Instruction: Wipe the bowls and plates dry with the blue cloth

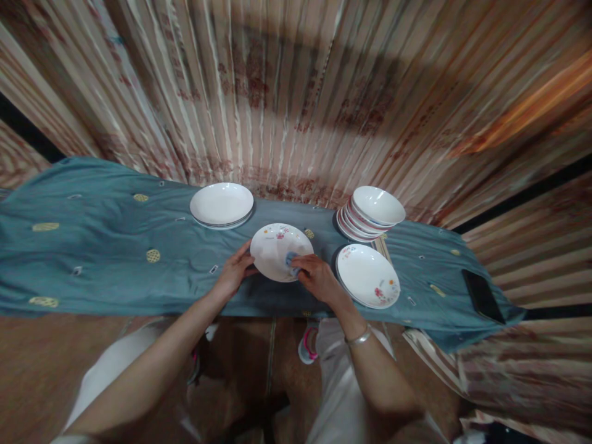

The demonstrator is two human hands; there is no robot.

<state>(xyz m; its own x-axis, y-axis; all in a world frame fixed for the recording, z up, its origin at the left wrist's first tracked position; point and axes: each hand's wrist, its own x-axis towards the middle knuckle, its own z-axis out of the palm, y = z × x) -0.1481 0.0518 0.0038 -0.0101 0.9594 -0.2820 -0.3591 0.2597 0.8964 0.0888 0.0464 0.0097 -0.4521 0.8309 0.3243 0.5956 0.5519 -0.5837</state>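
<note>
A white plate (272, 256) with small flowers along its far rim is held tilted above the cloth-covered table in front of me. My left hand (237, 268) grips its left edge, fingers curled at the rim and partly hidden under it. With closed fingers, my right hand (314, 274) presses a small blue cloth (291, 260) onto the plate's right side. Close to that hand, on its right, lies a stack of flowered plates (367, 275). Another stack of white plates (222, 205) sits at the back left.
Several bowls (377, 206) are stacked at the back right, the top one tilted. A dark phone (482, 296) lies near the table's right end. A teal patterned cloth (111, 246) covers the narrow table, and a pleated curtain (287, 92) hangs right behind it.
</note>
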